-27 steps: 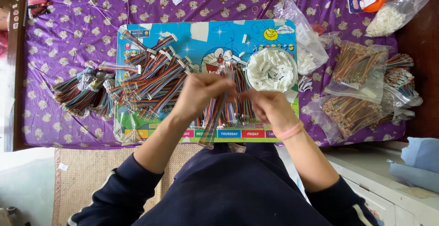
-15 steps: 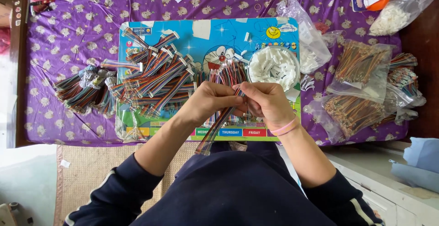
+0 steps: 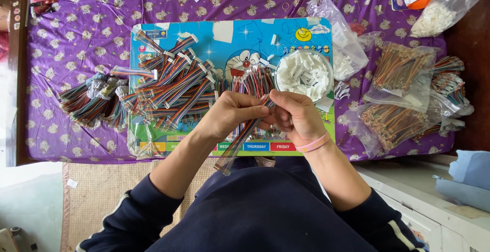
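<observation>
cloth point(image 3: 76, 32): was purple, pale floral print | board point(image 3: 224, 32): was blue, cartoon-printed | wires point(image 3: 173, 86): were rainbow-striped | connectors point(image 3: 303, 73): were white | wristband point(image 3: 312, 144): was pink | sleeves point(image 3: 122, 216): were navy, white-striped

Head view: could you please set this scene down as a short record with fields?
left hand: pinches the ribbon cable
right hand: grips the cable's upper end
cable: multicoloured, hangs down toward the lap
board: blue cartoon, on purple cloth
finished pile: left on board
round tub: white connectors, right on board
bags: more wires, far right
</observation>
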